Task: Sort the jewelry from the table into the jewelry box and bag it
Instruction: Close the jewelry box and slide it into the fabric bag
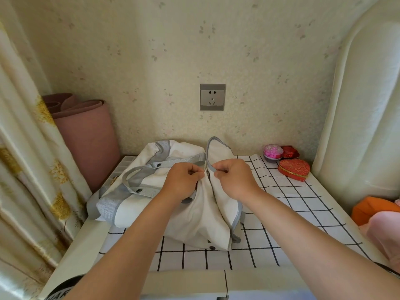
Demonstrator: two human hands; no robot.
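Floral wallpaper with a socket (212, 97) backs a table (281, 213) under a black-grid cloth, and the white bag (194, 213) lies on it at centre frame. Both hands meet over the bag's middle. The left hand (184, 180) pinches white fabric on one side of a slit. The right hand (233, 178) pinches the grey trim (211, 167) on the other side. The hands sit almost knuckle to knuckle, so neither is nearer to the work. The slit runs from the pinch down toward the lower edge of the frame, roughly between the forearms. The bag's long axis slants from upper left to lower right, and its straps (177, 161) lie toward the left. At the bag's upper-left edge a compartmented box (121, 167) shows, partly covered by cloth, and I cannot tell whether it is inside the bag or under it. Judging by the grip, the step in hand is working the mouth, and pulling across the slit would widen it. A red heart box (294, 169) sits well apart at right.
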